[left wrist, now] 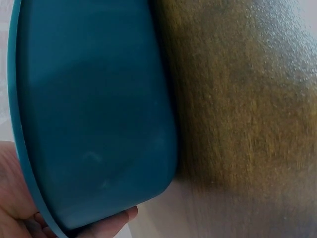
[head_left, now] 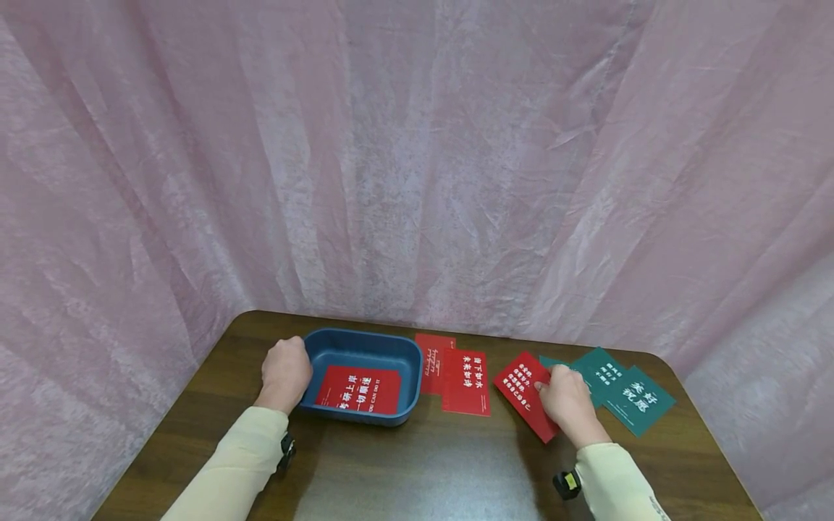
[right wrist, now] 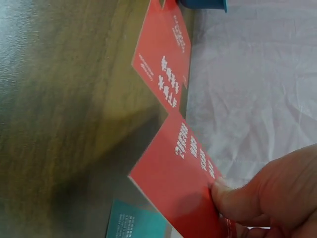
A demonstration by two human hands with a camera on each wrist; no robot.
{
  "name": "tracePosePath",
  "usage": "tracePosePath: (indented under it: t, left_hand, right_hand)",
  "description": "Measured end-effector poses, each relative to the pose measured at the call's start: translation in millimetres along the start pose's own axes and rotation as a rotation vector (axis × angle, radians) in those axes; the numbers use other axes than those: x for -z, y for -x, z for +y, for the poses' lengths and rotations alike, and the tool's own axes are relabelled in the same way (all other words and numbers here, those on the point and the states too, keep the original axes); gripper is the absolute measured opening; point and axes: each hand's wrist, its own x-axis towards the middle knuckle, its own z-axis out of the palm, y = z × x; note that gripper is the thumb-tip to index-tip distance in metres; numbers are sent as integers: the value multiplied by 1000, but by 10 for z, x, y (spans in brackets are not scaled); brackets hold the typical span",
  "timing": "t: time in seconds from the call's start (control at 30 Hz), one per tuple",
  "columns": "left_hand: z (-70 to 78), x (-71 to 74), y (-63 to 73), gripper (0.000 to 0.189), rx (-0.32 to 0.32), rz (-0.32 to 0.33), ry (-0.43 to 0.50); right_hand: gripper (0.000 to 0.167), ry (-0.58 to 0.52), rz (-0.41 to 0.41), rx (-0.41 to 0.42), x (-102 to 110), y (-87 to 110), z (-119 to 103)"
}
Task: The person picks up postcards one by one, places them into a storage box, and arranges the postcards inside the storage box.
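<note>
Pinched in the right hand (head_left: 568, 400): a red card (head_left: 520, 391), long axis slanting far-left to near-right. Gripped by the left hand (head_left: 285, 370): the tray (head_left: 361, 349), well left of the right hand, another card (head_left: 361, 389) inside. Between hands, beside the tray: two overlapping cards (head_left: 466, 387) on the surface (head_left: 456, 470). Just right of the right hand: green cards (head_left: 641, 401).
</note>
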Motion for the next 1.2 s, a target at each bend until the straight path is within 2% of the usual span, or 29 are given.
tracePosePath:
  t: [0.47, 0.87, 1.2]
  left_hand:
    - [5, 23, 17, 25, -12, 25, 7]
    - [-1, 7, -7, 25, -12, 33, 1]
    - [9, 8, -2, 31, -2, 17, 0]
  right_hand:
    - [42, -95, 66, 95, 82, -101, -311]
    - [36, -97, 167, 196, 75, -141, -707]
    - [42, -146, 140, 255, 49, -160, -1124]
